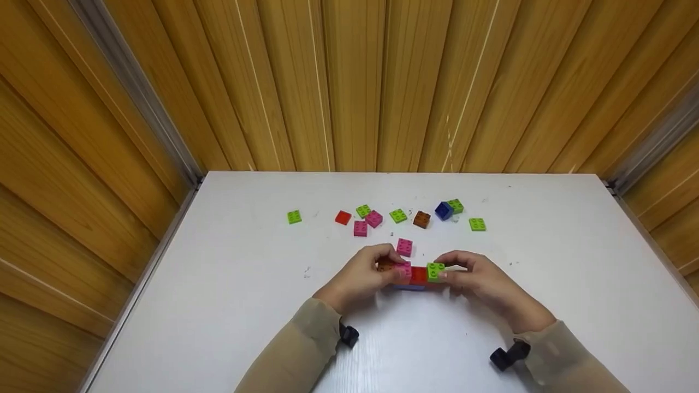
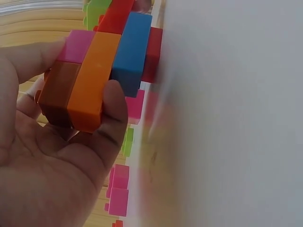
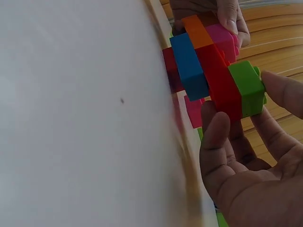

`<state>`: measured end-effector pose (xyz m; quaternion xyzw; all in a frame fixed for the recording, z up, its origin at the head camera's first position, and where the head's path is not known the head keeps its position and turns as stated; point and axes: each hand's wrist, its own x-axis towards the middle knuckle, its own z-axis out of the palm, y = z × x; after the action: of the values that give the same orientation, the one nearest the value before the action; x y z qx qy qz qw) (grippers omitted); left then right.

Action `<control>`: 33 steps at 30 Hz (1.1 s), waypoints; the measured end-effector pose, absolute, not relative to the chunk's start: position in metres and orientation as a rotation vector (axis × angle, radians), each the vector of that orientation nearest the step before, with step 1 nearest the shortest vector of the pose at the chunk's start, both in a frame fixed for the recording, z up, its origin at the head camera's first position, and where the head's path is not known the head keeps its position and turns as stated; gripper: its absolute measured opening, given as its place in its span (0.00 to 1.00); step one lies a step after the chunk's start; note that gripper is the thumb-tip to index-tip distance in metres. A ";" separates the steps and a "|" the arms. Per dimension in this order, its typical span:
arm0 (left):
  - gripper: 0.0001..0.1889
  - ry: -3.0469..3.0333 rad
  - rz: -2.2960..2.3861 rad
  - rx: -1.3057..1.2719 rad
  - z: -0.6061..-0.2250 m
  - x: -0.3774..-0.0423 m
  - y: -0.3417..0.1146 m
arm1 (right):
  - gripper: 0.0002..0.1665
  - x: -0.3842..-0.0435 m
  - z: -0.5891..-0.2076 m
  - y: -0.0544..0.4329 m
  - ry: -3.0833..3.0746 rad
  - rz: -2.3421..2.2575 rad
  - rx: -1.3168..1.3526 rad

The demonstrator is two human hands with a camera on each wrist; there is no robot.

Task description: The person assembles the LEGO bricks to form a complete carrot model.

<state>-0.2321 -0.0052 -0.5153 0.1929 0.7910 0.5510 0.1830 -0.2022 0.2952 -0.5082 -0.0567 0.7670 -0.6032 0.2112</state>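
Note:
In front of me stands a built stack of toy building bricks. A dark red brick (image 3: 173, 71) lies lowest, with a blue brick (image 2: 130, 52) on it. Above that, an orange brick (image 2: 94, 78) and a long red brick (image 3: 220, 82) sit end to end. A brown brick (image 2: 59, 92) and a pink brick (image 1: 403, 271) are on top at the left, a green brick (image 1: 435, 271) at the right end. My left hand (image 1: 363, 278) grips the stack's left end around the brown, pink and orange bricks. My right hand (image 1: 486, 281) holds the green brick, fingers also touching the red one's end.
Loose bricks lie beyond the hands on the white table (image 1: 235, 284): a pink brick (image 1: 404, 247) close behind the stack, a brown brick (image 1: 421, 219), a tipped blue brick (image 1: 444, 210), a red brick (image 1: 343, 218) and several green and pink ones. A wooden wall (image 1: 355, 87) rises behind.

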 end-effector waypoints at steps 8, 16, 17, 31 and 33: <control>0.04 2.258 1.522 0.526 -0.516 -0.230 -0.006 | 0.29 -0.222 -0.495 0.308 2.256 -1.616 -0.115; 0.07 2.270 1.481 0.503 -0.513 -0.229 -0.006 | 0.26 -0.256 -0.481 0.336 2.422 -1.697 0.087; 0.08 2.274 1.482 0.507 -0.513 -0.229 -0.006 | 0.26 -0.260 -0.481 0.339 2.439 -1.690 0.100; 0.14 2.275 1.450 0.497 -0.514 -0.231 -0.006 | 0.28 -0.313 -0.485 0.345 2.654 -1.426 0.158; 0.13 2.272 1.444 0.487 -0.514 -0.231 -0.005 | 0.28 -0.319 -0.485 0.346 2.692 -1.350 0.131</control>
<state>-0.2306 -0.0054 -0.5139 0.1744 0.8135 0.5169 0.2014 -0.3190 0.3458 -0.4847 0.0433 0.8912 -0.4471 0.0636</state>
